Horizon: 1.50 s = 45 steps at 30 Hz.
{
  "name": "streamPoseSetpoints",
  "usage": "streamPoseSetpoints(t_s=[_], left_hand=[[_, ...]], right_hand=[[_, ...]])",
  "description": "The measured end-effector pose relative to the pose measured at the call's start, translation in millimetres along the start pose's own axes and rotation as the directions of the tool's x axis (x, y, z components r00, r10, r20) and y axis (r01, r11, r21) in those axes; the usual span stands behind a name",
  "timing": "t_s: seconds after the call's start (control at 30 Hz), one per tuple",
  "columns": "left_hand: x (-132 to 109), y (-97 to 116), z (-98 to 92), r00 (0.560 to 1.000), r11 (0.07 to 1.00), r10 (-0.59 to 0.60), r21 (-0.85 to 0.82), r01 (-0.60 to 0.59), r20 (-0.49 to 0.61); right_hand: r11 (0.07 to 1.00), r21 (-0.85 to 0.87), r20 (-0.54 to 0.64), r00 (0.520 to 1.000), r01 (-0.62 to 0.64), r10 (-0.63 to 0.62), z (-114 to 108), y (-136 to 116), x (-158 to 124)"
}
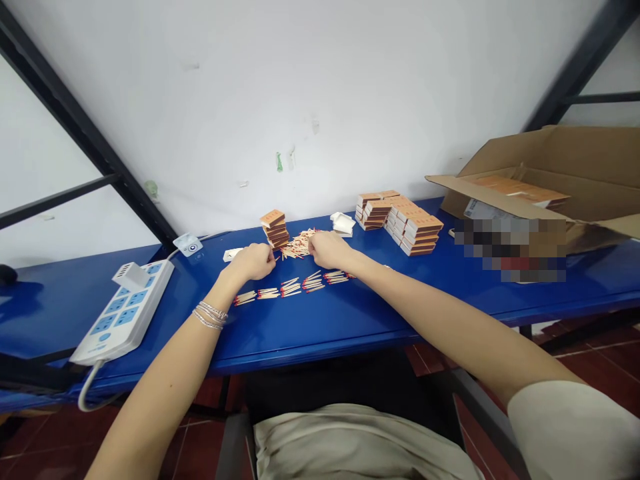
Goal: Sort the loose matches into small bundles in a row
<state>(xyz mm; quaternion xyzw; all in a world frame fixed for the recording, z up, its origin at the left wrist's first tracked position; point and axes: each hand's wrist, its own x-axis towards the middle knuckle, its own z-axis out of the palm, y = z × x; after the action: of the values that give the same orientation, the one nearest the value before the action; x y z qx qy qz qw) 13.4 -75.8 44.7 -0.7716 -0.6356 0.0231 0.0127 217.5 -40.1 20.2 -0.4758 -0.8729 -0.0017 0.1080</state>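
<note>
Matches likely light, snappable, best pinched mid-stick; left hand, right hand curled, can't tell if holding any

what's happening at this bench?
A person is working over loose matches with both bare hands. The right hand is at the match pile; the left hand is by the short matchbox stack. Fingers on both are curled; whether they grip a match is too small to tell. At least five small match groups lie in a row nearer the person. More matchboxes are stacked to the right.
</note>
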Motion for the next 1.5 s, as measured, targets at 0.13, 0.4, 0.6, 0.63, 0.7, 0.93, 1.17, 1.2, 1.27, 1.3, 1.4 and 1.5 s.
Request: streamPoseSetpoints(t_s=[0.13, 0.4, 0.6, 0.63, 0.7, 0.93, 1.17, 1.2, 1.27, 1.3, 1.4, 1.5], left_hand=[[-2, -3, -1.4, 0.999, 0.996, 0.035, -0.085, -0.038, -0.034], [0, -13, 2.4, 0.985, 0.961, 0.107, -0.240, -0.136, -0.132], [0, -11, 2.7, 0.982, 0.946, 0.143, -0.273, -0.172, -0.124], [-1, -10, 1.2, 0.980, 0.938, 0.157, -0.291, -0.186, -0.121], [-4, -4, -1.8, 0.970, 0.901, 0.214, -0.362, -0.241, -0.113], [-10, 21, 0.9, 0.935, 0.613, 0.313, -0.717, -0.333, -0.167], [-12, 41, 5.2, 0.954, 0.281, 0.227, -0.925, -0.256, -0.195], [-13, 43, 4.5, 0.960, 0.246, 0.194, -0.937, -0.249, -0.204], [-14, 46, 2.9, 0.967, 0.195, 0.129, -0.950, -0.243, -0.220], [-14, 46, 2.1, 0.968, 0.188, 0.109, -0.951, -0.245, -0.228], [-13, 42, 0.3, 0.962, 0.283, 0.106, -0.920, -0.271, -0.251], [-11, 30, -0.4, 0.935, 0.593, 0.094, -0.735, -0.327, -0.341]], right_hand=[[0.997, -0.076, 0.011, 0.999, 0.031, -0.031, 1, 4, -5], [0.996, -0.072, 0.086, 0.995, 0.056, -0.050, -14, 26, -14], [0.997, 0.072, 0.201, 0.979, 0.016, -0.030, -28, 69, -46], [0.995, 0.097, 0.225, 0.974, 0.006, -0.028, -28, 73, -51], [0.989, 0.149, 0.247, 0.969, -0.006, -0.032, -28, 79, -60], [0.958, 0.287, 0.181, 0.980, 0.028, -0.083, -39, 68, -64], [0.500, 0.862, -0.068, 0.996, 0.090, -0.062, -18, 6, -46], [0.416, 0.906, -0.083, 0.996, 0.084, -0.022, -14, -1, -43], [0.293, 0.954, -0.071, 0.997, 0.058, 0.034, -11, -9, -39], [0.267, 0.963, -0.051, 0.998, 0.037, 0.047, -12, -9, -38], [0.406, 0.914, -0.004, 1.000, -0.006, 0.025, -24, 10, -43], [0.810, 0.587, -0.043, 0.999, 0.012, 0.017, -39, 49, -58]])
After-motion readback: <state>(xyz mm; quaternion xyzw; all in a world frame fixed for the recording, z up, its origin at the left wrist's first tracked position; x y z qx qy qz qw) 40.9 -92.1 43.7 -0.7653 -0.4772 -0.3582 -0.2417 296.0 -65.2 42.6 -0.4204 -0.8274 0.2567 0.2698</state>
